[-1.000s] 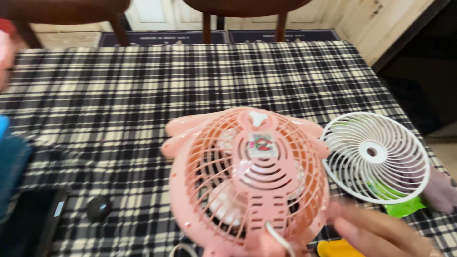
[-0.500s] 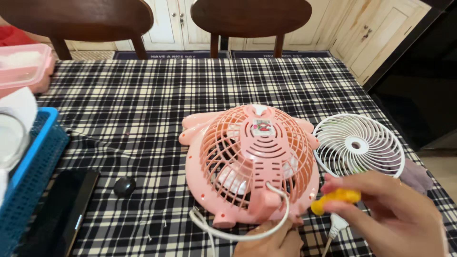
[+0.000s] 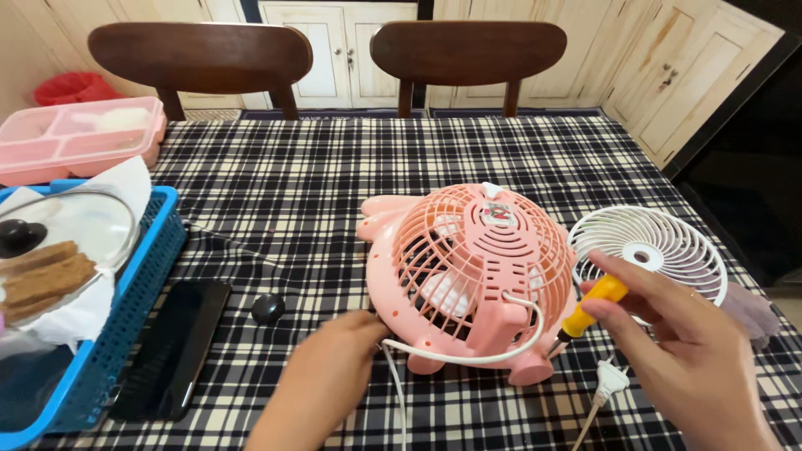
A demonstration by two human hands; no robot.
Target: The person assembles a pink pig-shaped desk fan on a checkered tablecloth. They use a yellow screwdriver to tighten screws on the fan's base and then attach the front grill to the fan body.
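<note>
Left hand touching pink fan, right hand gripping yellow screwdriver, checked tablecloth

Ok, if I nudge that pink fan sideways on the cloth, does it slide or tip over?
The pink fan probably tips before it slides: it leans on small round feet with a wide, tall grille above. It looks like thin, light plastic, so a small push may move it. The left hand at its base and the trailing white cord could drag or steady it.
</note>
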